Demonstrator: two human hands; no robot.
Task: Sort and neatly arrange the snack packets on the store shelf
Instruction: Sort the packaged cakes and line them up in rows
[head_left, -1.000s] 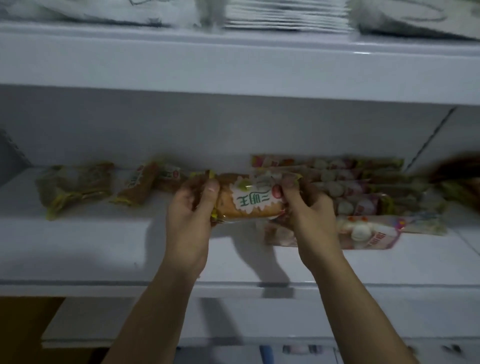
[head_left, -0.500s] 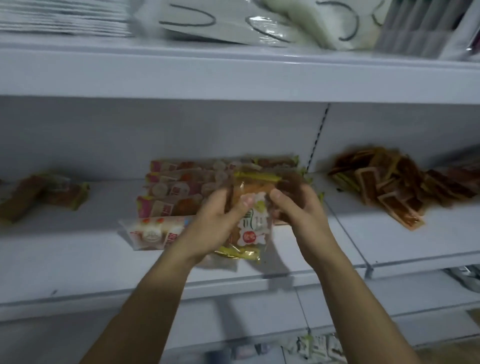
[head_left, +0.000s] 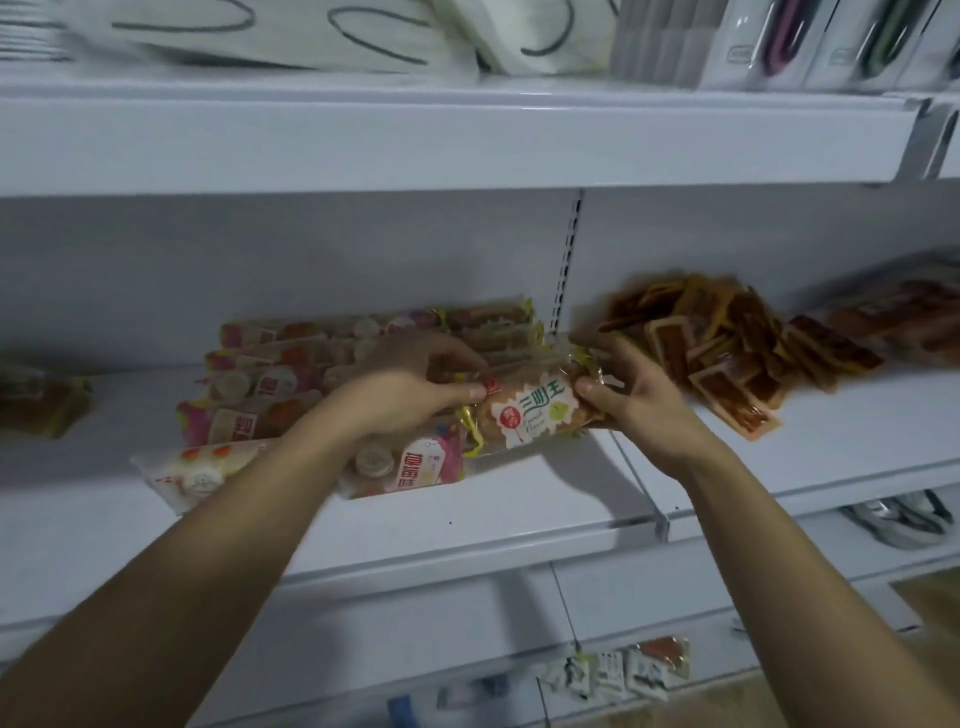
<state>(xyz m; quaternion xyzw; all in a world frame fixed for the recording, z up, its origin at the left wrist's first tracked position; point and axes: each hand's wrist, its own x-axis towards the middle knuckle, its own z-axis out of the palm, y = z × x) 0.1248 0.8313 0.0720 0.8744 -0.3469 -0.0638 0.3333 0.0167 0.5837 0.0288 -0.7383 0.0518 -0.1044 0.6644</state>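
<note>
We've got the sandwich-bread packet (head_left: 535, 410) pinched at both ends, left hand (head_left: 410, 389) at 9 o'clock, right hand (head_left: 631, 397) at 3, fingers curled on the wrapper. It hovers over the shelf (head_left: 519, 509) beside the pink packet rows (head_left: 270, 395) (probably lining it up with its row).

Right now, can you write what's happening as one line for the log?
left hand: grips packet end | right hand: grips other end | sandwich-bread packet: held beside pink packets, over shelf
</note>
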